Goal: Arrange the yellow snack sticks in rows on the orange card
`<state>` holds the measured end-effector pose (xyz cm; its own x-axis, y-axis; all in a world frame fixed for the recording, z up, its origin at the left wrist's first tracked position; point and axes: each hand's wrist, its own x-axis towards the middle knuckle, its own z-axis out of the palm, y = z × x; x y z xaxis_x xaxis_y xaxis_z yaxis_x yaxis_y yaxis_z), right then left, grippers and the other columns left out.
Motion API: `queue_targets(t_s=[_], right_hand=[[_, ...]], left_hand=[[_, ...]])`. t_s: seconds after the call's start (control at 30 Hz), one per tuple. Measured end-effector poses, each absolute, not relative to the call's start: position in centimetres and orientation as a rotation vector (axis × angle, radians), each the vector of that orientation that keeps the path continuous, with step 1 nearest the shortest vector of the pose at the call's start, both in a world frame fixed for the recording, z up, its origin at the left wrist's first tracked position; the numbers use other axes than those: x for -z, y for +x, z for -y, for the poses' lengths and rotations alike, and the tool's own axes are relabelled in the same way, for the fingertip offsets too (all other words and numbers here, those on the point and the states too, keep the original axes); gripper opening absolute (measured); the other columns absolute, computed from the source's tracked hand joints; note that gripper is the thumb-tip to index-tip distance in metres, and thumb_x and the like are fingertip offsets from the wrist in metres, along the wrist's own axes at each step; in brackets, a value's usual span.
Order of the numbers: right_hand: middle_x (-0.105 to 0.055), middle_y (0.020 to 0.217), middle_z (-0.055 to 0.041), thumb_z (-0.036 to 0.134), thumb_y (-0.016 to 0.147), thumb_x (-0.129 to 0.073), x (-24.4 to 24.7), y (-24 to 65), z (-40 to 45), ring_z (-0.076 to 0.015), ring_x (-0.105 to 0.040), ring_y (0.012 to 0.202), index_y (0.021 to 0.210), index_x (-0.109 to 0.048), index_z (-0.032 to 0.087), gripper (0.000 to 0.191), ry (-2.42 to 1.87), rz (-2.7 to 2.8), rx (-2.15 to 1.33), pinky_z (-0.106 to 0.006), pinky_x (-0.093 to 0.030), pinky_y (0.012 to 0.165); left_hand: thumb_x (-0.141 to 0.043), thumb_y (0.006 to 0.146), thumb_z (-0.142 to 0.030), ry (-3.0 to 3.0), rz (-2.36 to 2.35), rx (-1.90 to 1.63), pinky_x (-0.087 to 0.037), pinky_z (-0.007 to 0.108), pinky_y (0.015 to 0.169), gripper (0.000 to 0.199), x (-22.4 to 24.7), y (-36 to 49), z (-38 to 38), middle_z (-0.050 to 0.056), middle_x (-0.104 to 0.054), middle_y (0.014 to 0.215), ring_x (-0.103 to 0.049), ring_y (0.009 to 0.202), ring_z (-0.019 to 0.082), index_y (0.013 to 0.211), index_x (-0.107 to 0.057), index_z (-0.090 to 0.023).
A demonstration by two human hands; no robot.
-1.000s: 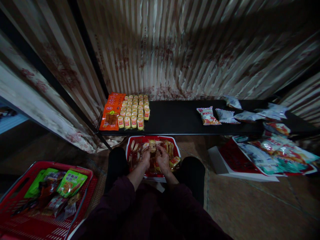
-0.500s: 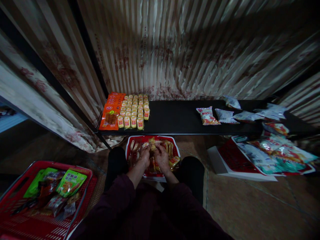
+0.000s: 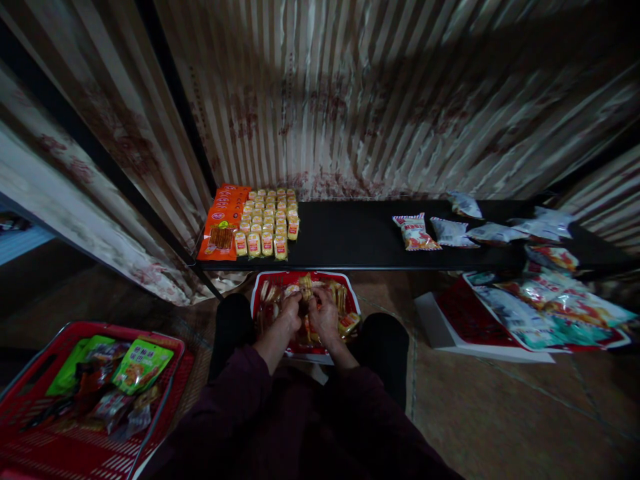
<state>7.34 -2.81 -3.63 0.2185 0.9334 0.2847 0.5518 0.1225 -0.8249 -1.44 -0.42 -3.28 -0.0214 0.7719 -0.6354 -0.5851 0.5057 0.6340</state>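
Note:
Both hands are over a red basket (image 3: 356,299) with a white rim, between my knees. My left hand (image 3: 291,313) and my right hand (image 3: 324,313) have their fingers closed around a small yellowish packet (image 3: 305,284), one hand on each side. Their undersides are hidden. More clear-wrapped snacks (image 3: 349,324) lie in the basket around them. On the black shelf (image 3: 345,233) beyond, small yellow packets (image 3: 267,244) stand in tight rows, beside overlapping orange packs (image 3: 220,230) at the left end.
White and red snack bags (image 3: 416,233) lie scattered on the shelf's right half. A tilted basket full of bags (image 3: 555,307) is at the right. At the lower left is a red basket (image 3: 170,340) with green packs (image 3: 143,367). A striped curtain (image 3: 320,120) hangs behind.
Both hands have shifted very slightly, along with the yellowish packet between them. The shelf items and the other baskets look the same.

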Motion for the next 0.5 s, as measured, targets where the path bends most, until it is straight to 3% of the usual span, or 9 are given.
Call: queue_targets(t_s=[0.27,0.5], right_hand=[[-0.066,0.102,-0.0119,0.041,0.086,-0.049,3.7,7.6,2.7,-0.0258,-0.059,0.097,0.099,-0.067,0.019,0.031,-1.555,1.442,-0.521,-0.044,-0.048,0.089],[-0.067,0.109,-0.0128,0.038,0.085,-0.048,4.2,7.7,2.6,-0.025,-0.062,0.099,0.11,-0.063,0.017,0.036,-1.559,1.346,-0.57,-0.043,-0.047,0.092]], left_hand=[[-0.073,0.062,-0.026,0.143,-1.083,-1.015,-0.052,0.033,0.077,0.016,2.8,-1.8,0.7,0.006,-0.069,0.069,-0.068,0.08,0.022,0.068,-0.06,-0.017],[-0.075,0.061,-0.025,0.189,-1.066,-1.086,-0.052,0.03,0.076,0.019,1.8,-2.0,0.7,0.003,-0.068,0.068,-0.067,0.078,0.019,0.074,-0.063,-0.016]])
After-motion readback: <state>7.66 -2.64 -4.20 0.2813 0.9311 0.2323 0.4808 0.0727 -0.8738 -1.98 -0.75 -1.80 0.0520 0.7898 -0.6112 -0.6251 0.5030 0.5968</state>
